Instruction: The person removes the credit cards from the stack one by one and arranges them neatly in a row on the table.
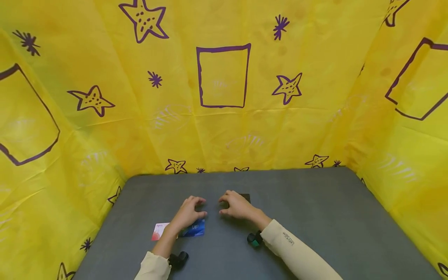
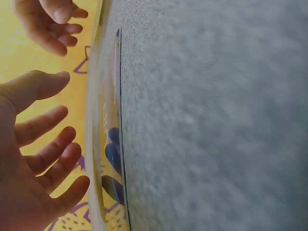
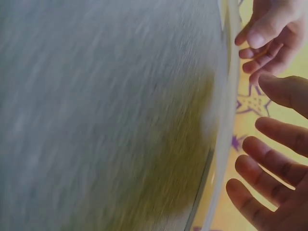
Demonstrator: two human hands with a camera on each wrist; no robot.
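My left hand (image 1: 186,215) hovers over the table's left half, its fingers spread and gently bent, holding nothing. Below it lie a blue card (image 1: 197,228) and, to its left, a white card with a red corner (image 1: 159,231); the hand and wrist hide parts of both. Facing it, my right hand (image 1: 239,206) is likewise held with loose fingers and a bare palm. Just behind that hand a dark flat object (image 1: 246,196) shows, mostly covered by it. In the left wrist view a thin, glossy flat edge (image 2: 115,144) lies low on the table beyond the fingers.
The grey table (image 1: 308,217) runs back to a yellow cloth (image 1: 224,136) printed with purple stars and squares, which also hangs along both sides. A black wrist strap device (image 1: 179,259) sits on the left wrist and another (image 1: 254,239) on the right.
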